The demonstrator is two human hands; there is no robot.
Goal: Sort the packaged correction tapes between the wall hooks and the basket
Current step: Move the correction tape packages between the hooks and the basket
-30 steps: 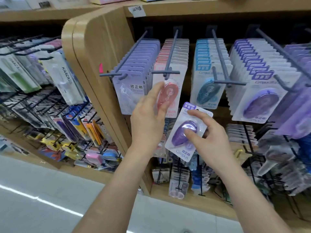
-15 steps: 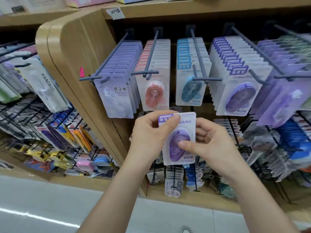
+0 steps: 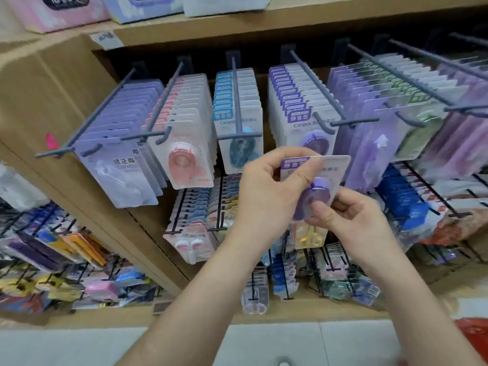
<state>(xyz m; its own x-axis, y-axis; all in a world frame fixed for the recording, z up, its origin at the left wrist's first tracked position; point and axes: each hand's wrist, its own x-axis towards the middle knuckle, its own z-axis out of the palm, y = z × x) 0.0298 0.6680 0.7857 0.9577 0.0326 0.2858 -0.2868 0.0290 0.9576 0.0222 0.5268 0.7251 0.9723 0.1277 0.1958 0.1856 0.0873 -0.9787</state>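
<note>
I hold one packaged purple correction tape [image 3: 333,172] in both hands, just below the wall hooks. My left hand [image 3: 266,188] pinches the top left of its card, thumb over the purple label. My right hand [image 3: 351,215] grips the lower edge at the blister. Straight behind the pack hangs the row of matching purple tapes [image 3: 298,107] on a grey hook [image 3: 317,85]. Further rows hang to the left: blue [image 3: 237,109], red [image 3: 182,133] and lilac [image 3: 124,143]. A red edge at the bottom right [image 3: 472,336] could be the basket; I cannot tell.
More purple and green packs [image 3: 412,112] fill the hooks on the right. Smaller black wire hooks [image 3: 200,215] with stationery hang below. A wooden side panel [image 3: 66,83] bounds the bay on the left, with other hanging goods [image 3: 52,249] past it. Boxes stand on the top shelf [image 3: 264,25].
The pack has risen and shifted right, up to the purple row's front. My left hand keeps its pinch on the top corner; my right hand has slid down to the bottom edge.
</note>
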